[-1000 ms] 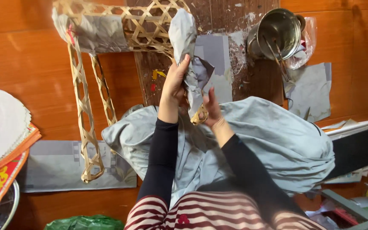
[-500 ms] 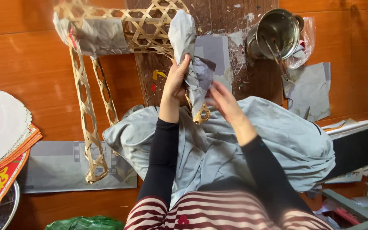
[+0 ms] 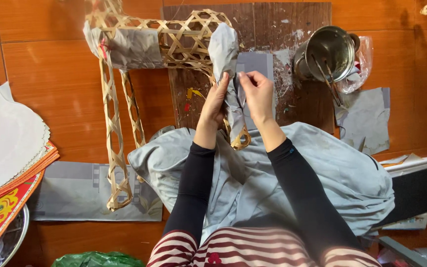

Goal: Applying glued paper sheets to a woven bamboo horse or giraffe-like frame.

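Both hands close on the same grey paper-wrapped leg (image 3: pixel 227 74) of a woven bamboo frame (image 3: pixel 174 34): the left hand (image 3: pixel 217 101) has its grip clenched round the leg from the left side, fingers curled over the paper, while the right hand (image 3: pixel 257 91) pinches the paper's edge between thumb and fingertips just beside it, the two hands almost touching. The step in hand looks like smoothing and pressing grey paper down onto the bamboo leg so that it lies tight on the lattice. The next move, as I judge it, calls for a steady hold from the left hand while the right works along the loose edge without tearing the thin sheet. The leg's long axis runs nearly straight away from the person, its covered, rounded end pointing up toward the dark wooden board (image 3: pixel 253 59) and its bare bamboo tip (image 3: pixel 239 141) pointing down toward the lap, where it rests over the grey cloth (image 3: pixel 332 173). The rest of the frame stretches leftward, with another patch of grey paper and two uncovered lattice legs (image 3: pixel 114 148) reaching down over the orange tiled floor (image 3: pixel 50 69). A metal pot (image 3: pixel 324 52) lies on the board's right side; white paper sheets (image 3: pixel 3 133) are stacked at far left.
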